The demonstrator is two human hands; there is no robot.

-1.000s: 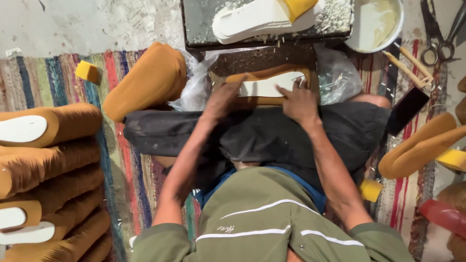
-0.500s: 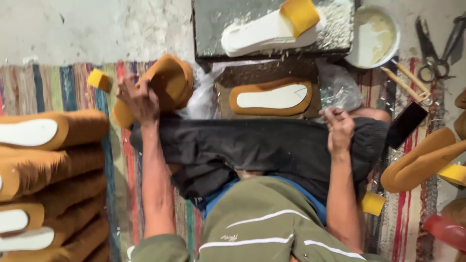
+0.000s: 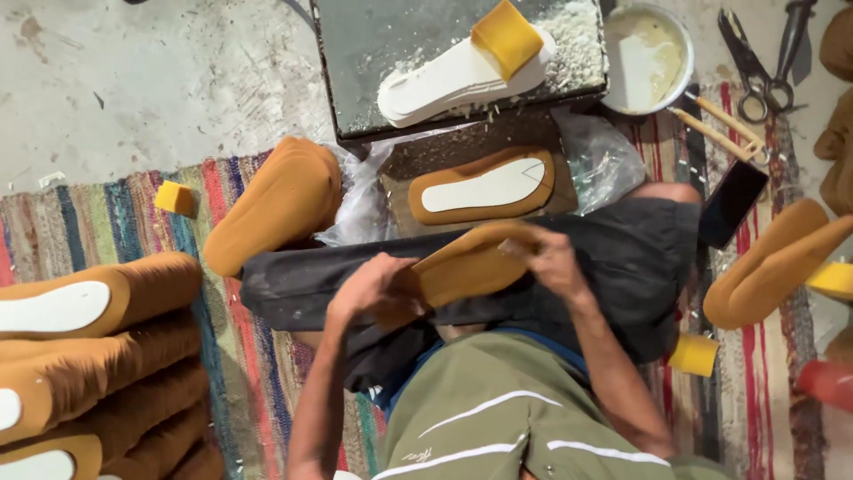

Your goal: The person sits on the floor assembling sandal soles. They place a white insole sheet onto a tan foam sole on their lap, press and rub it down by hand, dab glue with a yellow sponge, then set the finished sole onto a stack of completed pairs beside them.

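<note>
My left hand (image 3: 373, 292) and my right hand (image 3: 546, 258) hold the two ends of a tan suede sole piece (image 3: 466, 265) over my lap, which is covered by dark trousers. Just beyond it, a tan piece with a white insole glued on it (image 3: 484, 185) lies on a board. Farther off, a white insole (image 3: 444, 84) with a yellow sponge (image 3: 506, 36) on it rests on a dark, glue-spattered slab (image 3: 373, 53).
A stack of tan pieces (image 3: 275, 204) lies left of the board. Finished pieces with white insoles (image 3: 80, 356) pile up at far left. A bowl of white glue (image 3: 649, 58), scissors (image 3: 755, 62), sticks, a dark phone (image 3: 730, 203) and more tan pieces (image 3: 782, 258) sit right. Striped rug below.
My left hand took a tan piece from the left stack and brought it over my lap. My right hand came up off my knee and grasped its other end.
</note>
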